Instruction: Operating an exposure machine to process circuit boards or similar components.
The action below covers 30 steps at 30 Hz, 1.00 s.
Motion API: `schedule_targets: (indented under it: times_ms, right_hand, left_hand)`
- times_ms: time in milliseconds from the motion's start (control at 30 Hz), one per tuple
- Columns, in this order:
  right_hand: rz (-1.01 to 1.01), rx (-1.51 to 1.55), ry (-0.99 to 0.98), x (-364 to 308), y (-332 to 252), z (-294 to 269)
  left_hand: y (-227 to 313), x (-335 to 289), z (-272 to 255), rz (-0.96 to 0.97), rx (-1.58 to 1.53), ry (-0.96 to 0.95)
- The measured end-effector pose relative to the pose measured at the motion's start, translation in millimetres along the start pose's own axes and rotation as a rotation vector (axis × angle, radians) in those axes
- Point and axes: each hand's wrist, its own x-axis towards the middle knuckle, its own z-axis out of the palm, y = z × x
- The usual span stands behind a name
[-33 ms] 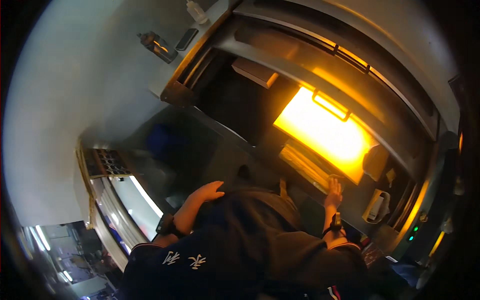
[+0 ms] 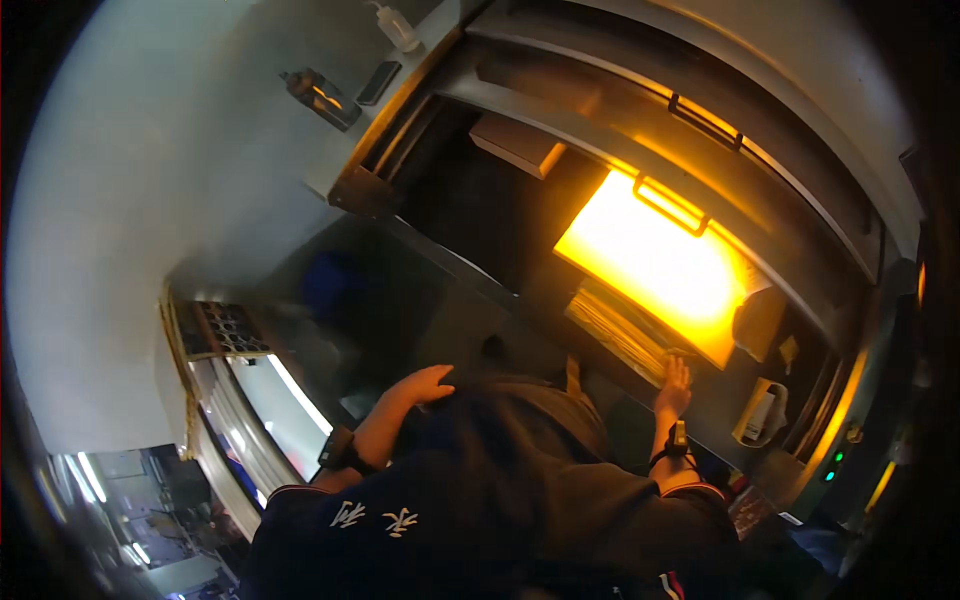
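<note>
A bright yellow-lit panel [image 2: 650,265] glows inside a machine's opening, ahead and to the right. Along its near side lies a flat stack, perhaps sheets [image 2: 615,325], tinted yellow by the light. My right hand [image 2: 675,388] is at the right end of this stack, fingers stretched out and apart, with nothing gripped. Whether its fingertips press on the stack or only hover by it, I cannot tell. My left hand [image 2: 425,384] hangs in front of my body, fingers extended, palm toward me and holding nothing.
A handled cover [image 2: 690,205] spans above the panel. A box [image 2: 520,145] sits to its left, a tape-like roll [image 2: 762,412] to its right. A phone [image 2: 378,83], dark bottle [image 2: 320,98] and white squeeze bottle [image 2: 397,28] stand on the left ledge. Green indicator lights [image 2: 834,466] glow at right.
The whole view has shifted a little to the right. Both hands keep nearly the same pose and place beside the same things.
</note>
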Motion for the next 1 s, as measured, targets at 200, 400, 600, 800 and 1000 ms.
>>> schedule_targets:
  times_ms: [200,400,600,800,1000]
  right_hand:
    - [0.222,-0.012,-0.241,18,-63,6]
    - [-0.264,0.389,0.415,69,-201,-108]
    - [-0.036,0.133,0.523,101,-273,-150]
    - [0.148,-0.042,0.016,49,-319,-187]
    - [0.367,-0.09,-0.044,-19,-331,-153]
  left_hand:
    - [2,1,-32,0.102,-0.166,-0.106]
    - [-42,13,-75,0.131,-0.205,-0.008]
    - [-141,41,-125,0.215,-0.271,-0.001]
    - [-226,40,-204,0.333,-0.11,0.22]
    - [-227,45,-254,0.451,-0.578,0.045]
